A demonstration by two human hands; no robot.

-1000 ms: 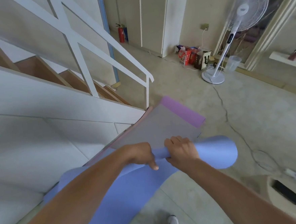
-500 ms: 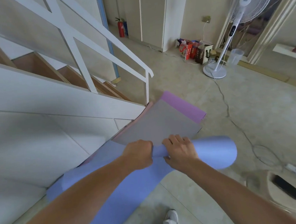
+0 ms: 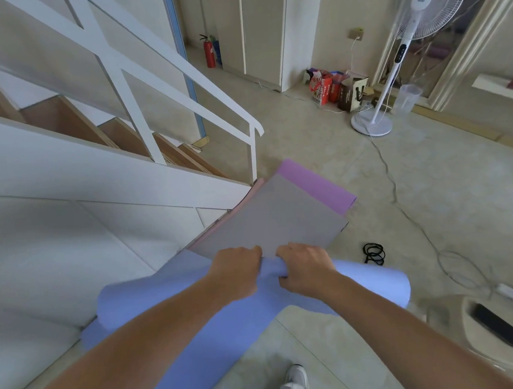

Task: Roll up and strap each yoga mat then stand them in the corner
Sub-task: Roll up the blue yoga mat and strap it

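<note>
In the head view, the left hand (image 3: 236, 271) and right hand (image 3: 306, 268) are gripping the blue mat (image 3: 373, 283) side by side, fingers curling round its loose roll. Its free end is trailing over the floor (image 3: 432, 212) along the staircase (image 3: 96, 181). Grey mat (image 3: 275, 220) and purple mat (image 3: 318, 187) are lying flat beyond, a black strap (image 3: 374, 254) sitting on open floor near their right edges

The rolled mat (image 3: 373, 283) lies before the flat mats (image 3: 275, 220), strap (image 3: 374, 253) right.

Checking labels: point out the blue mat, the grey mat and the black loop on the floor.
blue mat (image 3: 373, 280): head view, on its rolled right end.
grey mat (image 3: 275, 220): head view, middle of its flat top face.
black loop (image 3: 373, 254): head view, on its bunched strands.
</note>
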